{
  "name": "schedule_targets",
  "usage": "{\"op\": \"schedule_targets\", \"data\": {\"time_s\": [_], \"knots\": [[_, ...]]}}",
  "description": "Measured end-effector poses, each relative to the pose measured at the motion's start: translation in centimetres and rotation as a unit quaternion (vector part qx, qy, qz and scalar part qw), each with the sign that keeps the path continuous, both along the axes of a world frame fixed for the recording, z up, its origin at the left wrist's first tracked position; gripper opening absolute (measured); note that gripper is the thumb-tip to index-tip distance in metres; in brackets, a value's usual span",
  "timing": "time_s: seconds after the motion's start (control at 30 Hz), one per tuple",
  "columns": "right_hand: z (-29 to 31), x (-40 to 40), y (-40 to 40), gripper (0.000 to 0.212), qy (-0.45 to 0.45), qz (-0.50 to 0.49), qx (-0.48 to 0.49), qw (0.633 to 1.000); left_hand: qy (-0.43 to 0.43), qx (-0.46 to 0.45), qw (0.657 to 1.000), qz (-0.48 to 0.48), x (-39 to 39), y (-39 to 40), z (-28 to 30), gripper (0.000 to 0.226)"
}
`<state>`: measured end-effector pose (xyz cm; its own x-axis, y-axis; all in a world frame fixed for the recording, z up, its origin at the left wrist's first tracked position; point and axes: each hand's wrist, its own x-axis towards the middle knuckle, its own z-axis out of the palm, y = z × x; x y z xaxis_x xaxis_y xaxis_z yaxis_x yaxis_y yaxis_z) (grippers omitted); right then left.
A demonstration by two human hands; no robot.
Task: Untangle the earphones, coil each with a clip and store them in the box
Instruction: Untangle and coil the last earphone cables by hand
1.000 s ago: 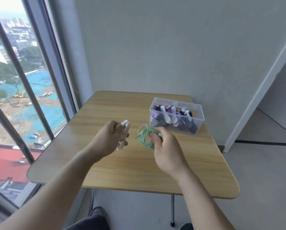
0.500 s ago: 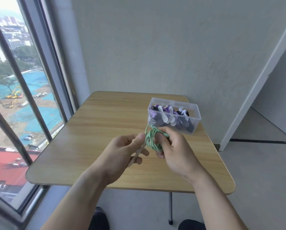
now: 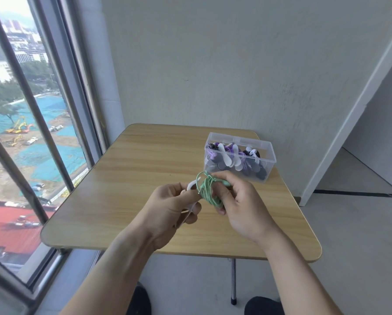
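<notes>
Wooden table (image 3: 145,169) stands by the window (image 3: 20,133); clear box (image 3: 264,153) holds clipped earphones. Left hand (image 3: 167,208) pinches white clip (image 3: 191,185); right hand (image 3: 242,205) grips green earphone coil (image 3: 207,189).

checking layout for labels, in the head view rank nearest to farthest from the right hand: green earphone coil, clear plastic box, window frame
1. Green earphone coil, gripped in the right hand.
2. Clear plastic box, just beyond on the wooden table.
3. Window frame, far left.
</notes>
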<state>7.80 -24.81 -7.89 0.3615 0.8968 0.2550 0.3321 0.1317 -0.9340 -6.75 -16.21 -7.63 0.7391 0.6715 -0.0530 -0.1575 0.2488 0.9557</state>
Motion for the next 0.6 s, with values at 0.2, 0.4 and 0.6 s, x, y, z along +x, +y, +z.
{"op": "schedule_targets", "data": {"time_s": [0.2, 0.4, 0.6], "knots": [[-0.3, -0.3, 0.2, 0.019, -0.034, -0.020, -0.006, 0.999, 0.001, -0.016, 1.000, 0.008, 0.4, -0.2, 0.0, 0.030], [-0.4, -0.9, 0.5, 0.020, -0.036, -0.032, -0.013, 0.999, -0.022, -0.060, 0.997, 0.032, 0.5, -0.4, -0.1, 0.020], [-0.3, -0.7, 0.5, 0.028, -0.090, -0.042, -0.112, 0.989, 0.074, 0.214, 0.960, 0.162, 0.2, -0.9, -0.4, 0.017]]}}
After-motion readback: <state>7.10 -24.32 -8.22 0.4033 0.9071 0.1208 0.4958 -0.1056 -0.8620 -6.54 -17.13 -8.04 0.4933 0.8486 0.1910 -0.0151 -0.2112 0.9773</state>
